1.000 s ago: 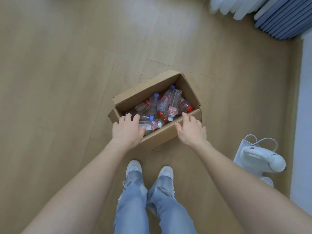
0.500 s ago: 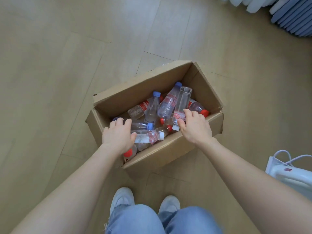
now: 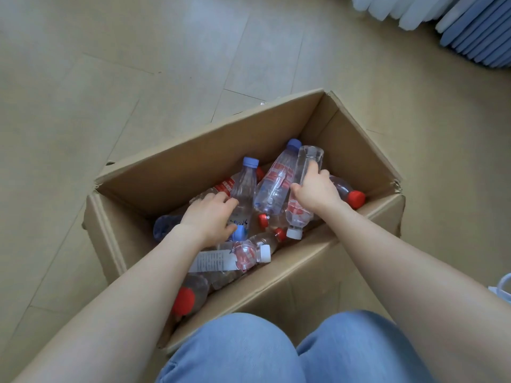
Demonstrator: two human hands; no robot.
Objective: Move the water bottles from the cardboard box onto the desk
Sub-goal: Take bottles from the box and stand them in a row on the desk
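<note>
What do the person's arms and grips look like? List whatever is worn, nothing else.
The left forearm and right forearm are bare as far up as the view shows, with no sleeves. The left grip and right grip are bare hands: no gloves, and no ring, watch or bracelet shows on the visible sides. Light blue jeans cover the knees.

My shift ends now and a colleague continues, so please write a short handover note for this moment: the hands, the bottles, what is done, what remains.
Left-hand grip: curled round a blue-capped bottle inside the cardboard box.
Right-hand grip: round a white-capped bottle, also in the box.
Other bottles lie piled there; the box stands on the floor.
Done: none out yet; desk not in view.
Left: lift these two out, then the others, onto the desk.
</note>
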